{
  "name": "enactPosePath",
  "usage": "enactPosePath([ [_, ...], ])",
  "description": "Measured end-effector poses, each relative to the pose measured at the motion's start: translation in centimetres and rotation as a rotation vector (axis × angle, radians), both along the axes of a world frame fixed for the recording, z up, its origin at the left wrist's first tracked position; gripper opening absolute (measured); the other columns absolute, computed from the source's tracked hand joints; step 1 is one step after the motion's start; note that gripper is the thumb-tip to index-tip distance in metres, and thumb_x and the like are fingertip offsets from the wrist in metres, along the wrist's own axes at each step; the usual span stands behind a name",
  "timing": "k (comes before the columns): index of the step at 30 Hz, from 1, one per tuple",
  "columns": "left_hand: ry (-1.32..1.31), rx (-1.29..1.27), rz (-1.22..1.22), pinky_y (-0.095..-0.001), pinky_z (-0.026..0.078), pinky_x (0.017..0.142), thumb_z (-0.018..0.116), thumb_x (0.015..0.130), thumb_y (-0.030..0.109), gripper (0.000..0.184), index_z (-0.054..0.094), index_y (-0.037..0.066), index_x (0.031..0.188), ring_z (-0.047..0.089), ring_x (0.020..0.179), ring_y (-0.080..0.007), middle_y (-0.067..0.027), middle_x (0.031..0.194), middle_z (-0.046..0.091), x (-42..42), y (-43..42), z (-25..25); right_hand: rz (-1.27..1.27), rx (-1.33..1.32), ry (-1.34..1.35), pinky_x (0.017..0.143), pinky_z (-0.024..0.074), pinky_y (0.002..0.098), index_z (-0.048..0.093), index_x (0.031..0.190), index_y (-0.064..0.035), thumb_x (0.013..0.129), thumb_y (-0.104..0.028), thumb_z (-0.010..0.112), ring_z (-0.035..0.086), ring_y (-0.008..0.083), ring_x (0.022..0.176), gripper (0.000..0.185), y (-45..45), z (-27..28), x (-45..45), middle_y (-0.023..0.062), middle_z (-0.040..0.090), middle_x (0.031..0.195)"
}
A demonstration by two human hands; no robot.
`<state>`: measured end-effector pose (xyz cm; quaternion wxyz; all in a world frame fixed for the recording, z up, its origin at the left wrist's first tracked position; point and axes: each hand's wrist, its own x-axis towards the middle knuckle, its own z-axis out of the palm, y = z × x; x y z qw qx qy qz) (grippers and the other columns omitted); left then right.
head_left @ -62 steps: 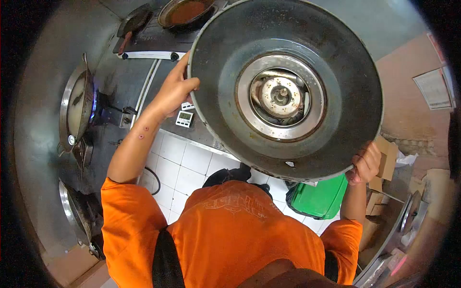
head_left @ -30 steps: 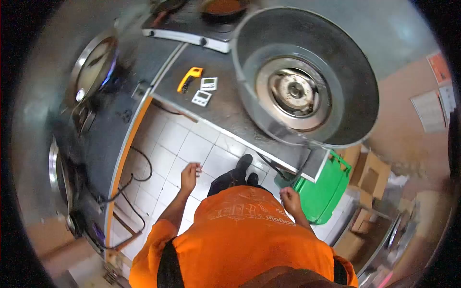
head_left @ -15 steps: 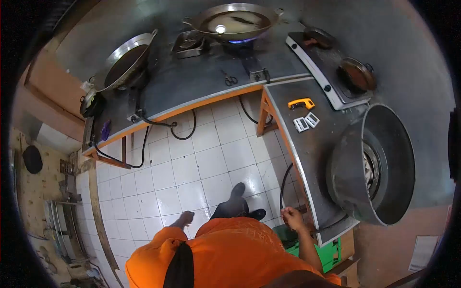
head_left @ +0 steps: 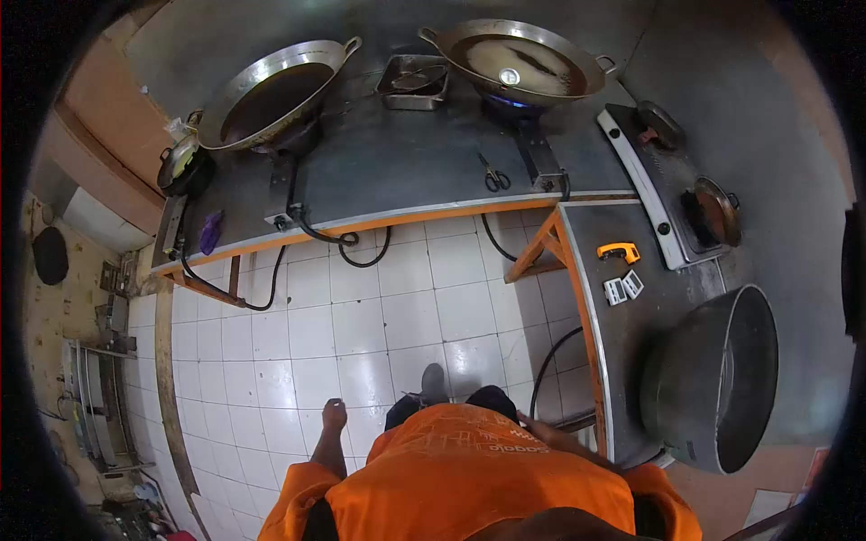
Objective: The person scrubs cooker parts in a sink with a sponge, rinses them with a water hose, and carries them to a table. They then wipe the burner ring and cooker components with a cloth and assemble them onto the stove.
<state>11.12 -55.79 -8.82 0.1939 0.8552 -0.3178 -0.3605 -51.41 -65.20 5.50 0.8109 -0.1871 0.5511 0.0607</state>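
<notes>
1. I can't tell how wide the left hand [head_left: 335, 415] at 7 o'clock or right hand [head_left: 538, 430] at 5 o'clock stands.
2. The deep grey metal bowl [head_left: 677, 379] on the grey-topped table [head_left: 622, 338], 4 o'clock, could shift if an elbow bumped it.
3. The round silver metal wok [head_left: 523, 30], 1 o'clock, could splash if knocked.

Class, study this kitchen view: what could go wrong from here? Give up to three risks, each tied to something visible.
The wok holds liquid over a lit blue flame, so a bump could spill it and scald someone. The black hose curves close to the person's right hand and might snag. The large grey pot stands near the end of the side counter, so a knock might tip it off.
</notes>
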Motion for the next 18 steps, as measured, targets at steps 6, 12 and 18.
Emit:
enactPosePath([
  [6,0.328,0.1,0.501,-0.0297,0.048,0.041,0.053,0.092,0.023,0.029,0.059,0.005,0.114,0.06,0.058,-0.0165,-0.0075,0.084,0.064,-2.7,-2.3,7.7,0.162,-0.787,0.214,0.06,0.0505,0.0298,0.06,0.113,-0.0064,0.096,-0.038,0.054,0.062,0.0158,0.071,0.037,-18.9,-4.5,-0.8,0.0043,0.066,0.091],
  [12,0.52,0.198,0.499,-0.0405,0.052,0.063,0.049,0.096,0.024,0.034,0.051,0.011,0.127,0.065,0.082,-0.0248,-0.0109,0.108,0.064,-11.3,-2.1,9.4,-0.217,-1.779,0.75,0.056,0.0485,0.0323,0.059,0.097,-0.0046,0.098,-0.029,0.054,0.059,0.0145,0.061,0.025,-49.1,2.3,2.4,0.0063,0.06,0.073],
  [18,0.611,0.165,0.652,-0.0422,0.055,0.068,0.049,0.095,0.024,0.036,0.05,0.008,0.128,0.064,0.093,-0.0275,-0.0128,0.112,0.064,-18.9,1.3,9.7,0.122,-1.362,1.096,0.079,0.0515,0.0477,0.06,0.111,0.0006,0.091,-0.038,0.059,0.065,0.0393,0.092,0.044,-61.9,4.9,2.4,0.0221,0.068,0.095],
])
